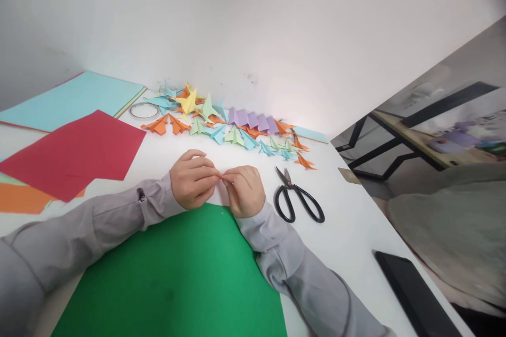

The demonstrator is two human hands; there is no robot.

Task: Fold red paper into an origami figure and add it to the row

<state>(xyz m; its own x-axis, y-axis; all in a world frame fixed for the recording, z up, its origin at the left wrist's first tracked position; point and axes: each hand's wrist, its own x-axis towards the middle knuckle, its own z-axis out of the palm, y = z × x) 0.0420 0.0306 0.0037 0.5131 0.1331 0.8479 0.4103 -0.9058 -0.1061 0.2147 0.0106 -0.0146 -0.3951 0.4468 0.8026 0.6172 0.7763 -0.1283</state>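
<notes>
My left hand (pixel 196 179) and my right hand (pixel 245 189) meet above the far edge of a large green sheet of paper (pixel 177 274). Both are closed in a pinch, thumb and fingertips together, with the tips of the two hands touching. Whatever lies between them is too small and too covered to make out. To the right of my right hand lies a pair of black-handled scissors (pixel 294 195), blades slightly apart and pointing away from me.
Folded paper planes in several colours (pixel 205 110) and a purple pleated strip (pixel 253 120) line the wall. A tape roll (pixel 144 110), a red sheet (pixel 87 152), blue sheets (pixel 75 100) and orange paper (pixel 23 199) lie left. A black phone (pixel 415 289) rests near the right edge.
</notes>
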